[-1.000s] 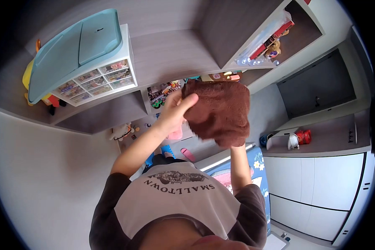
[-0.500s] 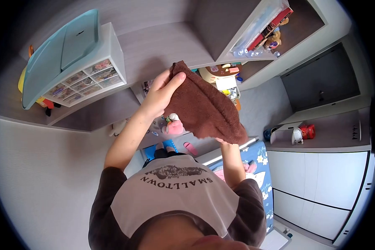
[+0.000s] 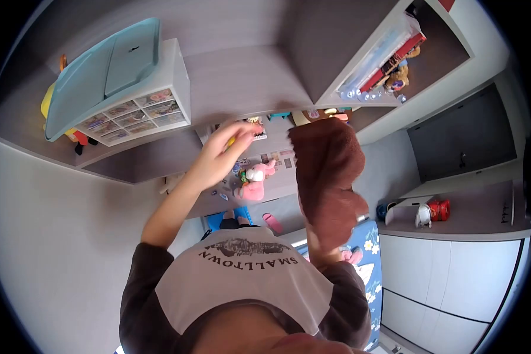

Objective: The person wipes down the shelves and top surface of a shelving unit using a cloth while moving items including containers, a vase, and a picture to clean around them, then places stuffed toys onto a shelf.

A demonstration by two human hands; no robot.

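A fuzzy brown cloth (image 3: 330, 159) hangs folded and bunched in the air, right of the middle. It covers my right hand, whose forearm (image 3: 317, 243) comes up beneath it; the cloth stays up on that hand, though the fingers are hidden. My left hand (image 3: 223, 152) is raised to the left of the cloth, apart from it. Its thumb and fingers are parted, with nothing held between them. Below the left hand, on a lower surface, lies a pink and white plush toy (image 3: 255, 184).
At upper left a white drawer box (image 3: 183, 88) carries a light blue lid (image 3: 130, 56) on the shelf (image 3: 242, 76). Books (image 3: 389, 62) and a small figure stand in the right cubby. A blue floral bed (image 3: 369, 242) and white cabinet (image 3: 436, 265) are lower right.
My left hand has let go of the cloth. The cloth has moved right and now drapes over my right hand instead of stretching between both hands.
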